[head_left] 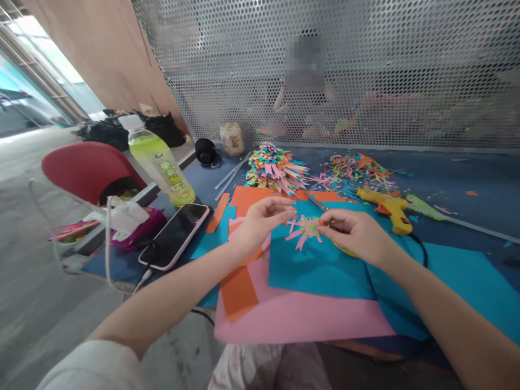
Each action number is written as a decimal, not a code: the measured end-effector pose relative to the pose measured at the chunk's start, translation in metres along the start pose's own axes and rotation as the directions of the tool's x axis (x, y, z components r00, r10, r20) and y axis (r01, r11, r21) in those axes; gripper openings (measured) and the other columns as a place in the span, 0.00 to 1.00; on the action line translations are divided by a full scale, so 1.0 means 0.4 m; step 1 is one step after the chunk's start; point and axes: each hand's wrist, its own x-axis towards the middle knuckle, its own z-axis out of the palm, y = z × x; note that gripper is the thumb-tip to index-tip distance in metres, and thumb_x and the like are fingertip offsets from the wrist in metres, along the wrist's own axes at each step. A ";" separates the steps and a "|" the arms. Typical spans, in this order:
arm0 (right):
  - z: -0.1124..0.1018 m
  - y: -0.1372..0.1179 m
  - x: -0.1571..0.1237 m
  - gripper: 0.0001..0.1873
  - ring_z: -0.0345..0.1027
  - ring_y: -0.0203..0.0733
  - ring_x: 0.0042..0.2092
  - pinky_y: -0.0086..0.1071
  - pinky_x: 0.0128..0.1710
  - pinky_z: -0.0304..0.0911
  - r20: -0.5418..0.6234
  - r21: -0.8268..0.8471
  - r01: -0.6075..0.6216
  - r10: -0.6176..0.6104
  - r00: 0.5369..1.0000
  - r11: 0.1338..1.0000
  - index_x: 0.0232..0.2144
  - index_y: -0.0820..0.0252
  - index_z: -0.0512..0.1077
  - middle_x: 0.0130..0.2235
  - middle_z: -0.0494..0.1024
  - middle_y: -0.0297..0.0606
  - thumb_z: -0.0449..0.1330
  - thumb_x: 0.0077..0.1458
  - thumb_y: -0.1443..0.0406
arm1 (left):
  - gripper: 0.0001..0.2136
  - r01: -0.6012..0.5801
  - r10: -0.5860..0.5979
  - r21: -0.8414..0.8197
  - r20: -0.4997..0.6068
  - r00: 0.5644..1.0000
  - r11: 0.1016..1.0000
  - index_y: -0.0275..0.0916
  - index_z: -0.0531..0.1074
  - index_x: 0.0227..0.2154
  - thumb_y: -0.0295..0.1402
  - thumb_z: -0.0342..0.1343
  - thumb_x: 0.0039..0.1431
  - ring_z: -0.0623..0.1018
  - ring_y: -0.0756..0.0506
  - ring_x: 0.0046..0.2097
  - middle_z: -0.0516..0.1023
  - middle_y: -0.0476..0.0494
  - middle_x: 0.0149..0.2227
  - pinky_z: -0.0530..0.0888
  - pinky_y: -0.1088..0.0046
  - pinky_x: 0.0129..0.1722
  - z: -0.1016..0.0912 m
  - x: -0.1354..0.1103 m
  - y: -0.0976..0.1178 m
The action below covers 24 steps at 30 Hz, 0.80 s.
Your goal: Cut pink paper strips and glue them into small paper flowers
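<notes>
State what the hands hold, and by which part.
The right hand pinches a round, pink, fringed paper flower by its right edge; the left hand: unclear.

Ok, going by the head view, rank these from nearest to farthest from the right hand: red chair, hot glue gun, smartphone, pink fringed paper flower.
1. Pink fringed paper flower: at the right hand's fingertips.
2. Hot glue gun: just beyond the hand, to its right.
3. Smartphone: well over to the left.
4. Red chair: farther left, past the smartphone.

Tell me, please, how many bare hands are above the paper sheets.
2: the left hand is left of the pink flower, and the right hand is at its right edge. Both are in plain view.
</notes>
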 end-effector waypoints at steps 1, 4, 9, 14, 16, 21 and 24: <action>-0.001 0.000 0.001 0.14 0.59 0.32 0.21 0.28 0.20 0.52 -0.007 -0.003 0.002 -0.002 1.000 1.000 0.28 0.58 0.70 0.24 0.71 0.32 0.58 0.50 0.53 | 0.14 -0.006 0.006 0.004 0.003 1.000 1.000 0.37 0.73 0.34 0.33 0.65 0.43 0.74 0.54 0.29 0.77 0.49 0.28 0.71 0.76 0.34 -0.001 0.001 0.000; -0.005 0.000 0.002 0.13 0.63 0.35 0.24 0.29 0.22 0.56 -0.041 -0.027 0.013 -0.014 0.999 1.000 0.28 0.57 0.70 0.25 0.72 0.33 0.59 0.50 0.54 | 0.13 -0.011 0.011 0.020 -0.004 1.000 1.000 0.37 0.73 0.34 0.35 0.65 0.44 0.74 0.54 0.29 0.76 0.49 0.27 0.70 0.78 0.32 -0.002 0.003 0.001; -0.014 0.005 0.007 0.13 0.68 0.38 0.27 0.31 0.27 0.61 -0.083 -0.048 0.001 -0.005 0.997 0.999 0.28 0.58 0.71 0.27 0.74 0.35 0.58 0.50 0.54 | 0.13 -0.049 0.044 0.140 0.038 0.998 0.989 0.36 0.73 0.35 0.36 0.63 0.46 0.76 0.51 0.32 0.77 0.46 0.29 0.71 0.76 0.32 0.003 -0.005 0.014; -0.022 0.022 0.018 0.14 0.71 0.42 0.33 0.34 0.34 0.66 -0.148 -0.038 0.032 -0.037 0.988 0.999 0.27 0.58 0.70 0.30 0.75 0.37 0.59 0.49 0.53 | 0.09 -0.240 0.156 0.249 0.316 0.936 0.938 0.36 0.73 0.35 0.33 0.59 0.52 0.78 0.49 0.37 0.78 0.42 0.36 0.74 0.72 0.39 0.030 -0.051 0.017; -0.023 0.025 0.021 0.13 0.71 0.42 0.33 0.35 0.34 0.66 -0.168 -0.040 0.048 -0.054 0.984 0.998 0.26 0.58 0.69 0.30 0.75 0.37 0.59 0.49 0.53 | 0.07 -0.333 0.177 0.321 0.430 0.885 0.887 0.35 0.73 0.35 0.32 0.57 0.54 0.77 0.50 0.36 0.79 0.42 0.33 0.73 0.73 0.38 0.051 -0.081 0.019; -0.021 0.016 0.019 0.12 0.70 0.41 0.31 0.33 0.31 0.66 -0.183 -0.081 0.062 -0.076 0.980 0.995 0.26 0.57 0.69 0.28 0.74 0.35 0.57 0.50 0.55 | 0.08 -0.440 -0.025 0.304 0.844 0.535 0.845 0.35 0.74 0.36 0.32 0.53 0.57 0.76 0.49 0.43 0.79 0.41 0.38 0.71 0.78 0.47 0.129 -0.163 0.021; -0.023 0.013 0.019 0.11 0.70 0.41 0.30 0.33 0.30 0.65 -0.227 -0.125 0.047 -0.074 0.971 0.991 0.26 0.57 0.69 0.28 0.75 0.36 0.57 0.49 0.56 | 0.09 -0.371 -0.193 0.227 0.973 0.127 0.901 0.33 0.73 0.38 0.27 0.50 0.57 0.76 0.49 0.46 0.77 0.41 0.42 0.69 0.84 0.47 0.192 -0.212 -0.026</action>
